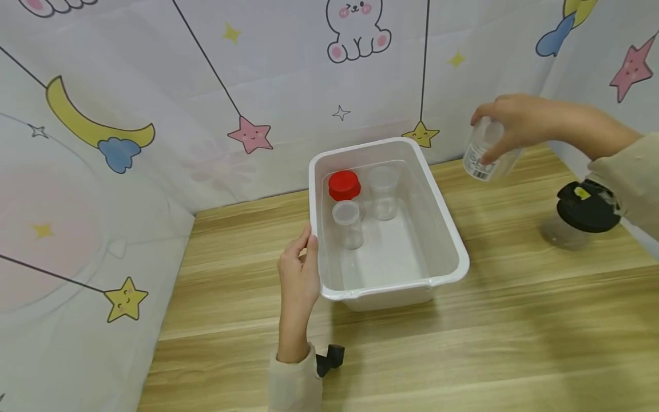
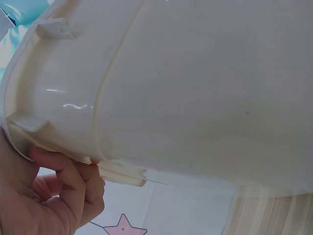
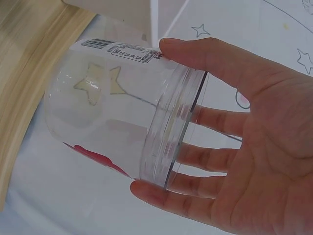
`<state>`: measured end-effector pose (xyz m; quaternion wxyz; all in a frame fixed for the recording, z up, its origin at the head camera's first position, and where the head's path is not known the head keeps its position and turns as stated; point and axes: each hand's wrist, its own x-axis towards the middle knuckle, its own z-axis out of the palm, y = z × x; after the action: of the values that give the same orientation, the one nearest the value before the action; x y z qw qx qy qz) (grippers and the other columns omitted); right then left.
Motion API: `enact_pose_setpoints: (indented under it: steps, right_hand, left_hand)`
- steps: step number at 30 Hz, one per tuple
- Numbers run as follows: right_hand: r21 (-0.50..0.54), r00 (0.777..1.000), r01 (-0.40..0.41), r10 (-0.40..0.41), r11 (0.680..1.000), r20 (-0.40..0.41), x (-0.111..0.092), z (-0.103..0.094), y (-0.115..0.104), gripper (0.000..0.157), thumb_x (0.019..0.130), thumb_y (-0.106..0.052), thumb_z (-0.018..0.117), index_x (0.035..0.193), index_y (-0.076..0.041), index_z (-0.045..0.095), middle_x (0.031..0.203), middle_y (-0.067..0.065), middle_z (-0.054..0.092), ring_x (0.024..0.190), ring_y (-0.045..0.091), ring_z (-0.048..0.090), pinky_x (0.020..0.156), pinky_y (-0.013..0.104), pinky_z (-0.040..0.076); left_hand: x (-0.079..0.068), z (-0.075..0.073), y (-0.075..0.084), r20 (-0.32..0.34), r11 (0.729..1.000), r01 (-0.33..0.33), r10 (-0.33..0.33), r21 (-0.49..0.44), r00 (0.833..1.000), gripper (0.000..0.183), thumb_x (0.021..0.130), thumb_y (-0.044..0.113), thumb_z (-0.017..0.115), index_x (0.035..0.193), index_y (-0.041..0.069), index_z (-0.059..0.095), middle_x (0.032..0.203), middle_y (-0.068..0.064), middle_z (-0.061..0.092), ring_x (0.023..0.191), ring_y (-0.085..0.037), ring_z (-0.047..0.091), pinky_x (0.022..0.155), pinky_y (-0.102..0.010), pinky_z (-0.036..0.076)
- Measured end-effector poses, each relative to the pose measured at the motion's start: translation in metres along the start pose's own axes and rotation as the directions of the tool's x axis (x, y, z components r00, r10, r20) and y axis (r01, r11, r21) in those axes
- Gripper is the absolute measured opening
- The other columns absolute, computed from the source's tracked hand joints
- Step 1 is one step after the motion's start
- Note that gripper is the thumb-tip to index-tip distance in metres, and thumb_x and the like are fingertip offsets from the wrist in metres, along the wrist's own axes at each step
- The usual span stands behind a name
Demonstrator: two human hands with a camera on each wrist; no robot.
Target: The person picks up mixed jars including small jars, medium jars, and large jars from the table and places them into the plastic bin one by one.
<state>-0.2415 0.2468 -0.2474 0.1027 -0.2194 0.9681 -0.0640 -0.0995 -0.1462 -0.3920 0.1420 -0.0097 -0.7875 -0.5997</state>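
My left hand [image 1: 300, 272] grips the left rim of a white plastic tub [image 1: 447, 229]; in the left wrist view its curled fingers [image 2: 73, 188] hold the lip from outside. To the right of the tub, my right hand [image 1: 527, 123] holds a clear plastic jar [image 1: 479, 163] with a barcode label, raised above the table and tilted. The right wrist view shows thumb and fingers around the clear rim end of the jar [image 3: 107, 117]. Inside the tub stand a red-lidded jar [image 1: 344, 184] and two clear containers with whitish lids, one in front [image 1: 350, 229] and one behind [image 1: 384, 191].
A clear jar with a black lid [image 1: 589, 209] stands on the wooden table [image 1: 237, 286] at the right, partly below my right sleeve. Behind the table hangs a white patterned cloth [image 1: 288, 68], which also covers the left side. The tub's back edge is close to this cloth.
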Motion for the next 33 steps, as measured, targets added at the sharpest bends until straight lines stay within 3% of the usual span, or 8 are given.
enact_pose_setpoints:
  steps: [22,33]
  right_hand:
    - [-0.042,0.999,0.037,-0.037,0.998,0.0,0.005,-0.013,-0.029,0.081,0.077,-0.028,0.086,0.135,0.009,0.044,0.119,0.039,0.049,0.101,0.05,0.055,0.073,0.054,0.058]
    - [-0.042,0.998,0.061,-0.061,0.997,0.013,0.007,-0.018,-0.044,0.082,0.077,-0.033,0.086,0.138,0.003,0.045,0.121,0.034,0.049,0.103,0.047,0.054,0.077,0.055,0.057]
  left_hand:
    - [0.001,-0.001,0.002,-0.003,1.0,0.009,-0.009,0.018,1.0,0.039,0.104,0.016,0.055,0.139,0.001,0.056,0.114,-0.022,0.063,0.088,-0.037,0.072,0.075,-0.047,0.06]
    - [0.001,-0.002,0.003,-0.009,1.0,0.0,0.0,0.02,1.0,0.038,0.104,0.015,0.055,0.139,0.0,0.056,0.11,-0.022,0.063,0.087,-0.038,0.072,0.074,-0.047,0.06]
